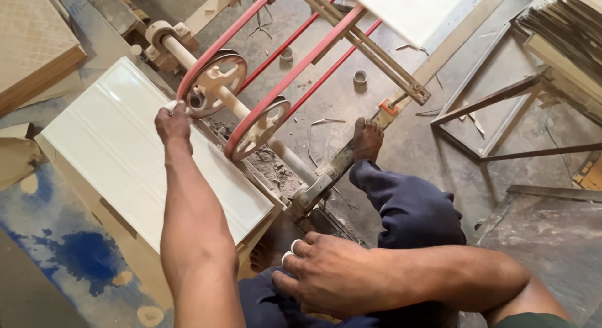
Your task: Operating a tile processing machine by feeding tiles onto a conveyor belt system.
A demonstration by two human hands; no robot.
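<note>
A stack of tan square boards (pixel 34 46) fills the floor's upper-left corner. A bare grey metal frame (pixel 495 118) stands toward the right edge, below dark stacked sheets (pixel 564 27). Two small grey rings (pixel 359 76) lie on the dusty concrete floor (pixel 370 108).

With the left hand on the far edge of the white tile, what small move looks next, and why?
Probably draw the white tile off the stack: the left hand grips its far edge beside the red-belt pulleys, while the right hand rests idle on the knee.

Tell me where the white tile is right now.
In the head view the white tile lies flat at left on a stack, beside the red belt pulleys; the left hand rests at its far edge.
</note>
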